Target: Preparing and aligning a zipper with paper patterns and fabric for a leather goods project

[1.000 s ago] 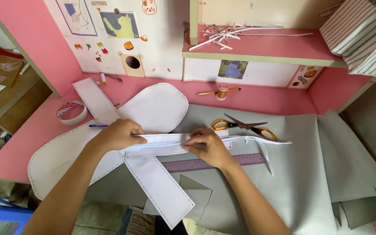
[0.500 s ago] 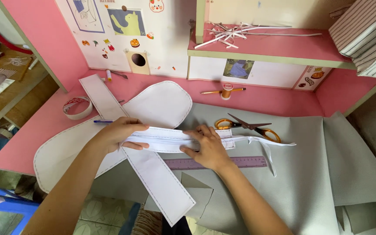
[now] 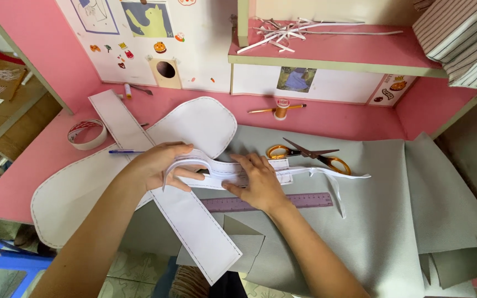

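Observation:
My left hand pinches the left end of a narrow white strip piece and curls it up into a loop. My right hand lies flat on the middle of that strip, pressing it onto the grey fabric. Under my hands lie a long white stitched strap and a large rounded white pattern piece. A purple ruler lies just beneath my right hand. Orange-handled scissors rest to the right of the strip.
A roll of tape and a blue pen sit at the left on the pink table. A thread spool stands near the back wall. White paper scraps lie on the shelf. Striped fabric hangs at upper right.
My left hand has lifted the strip's left end and bent it into a loop. My right hand has stayed pressed on the strip. The view shifted slightly.

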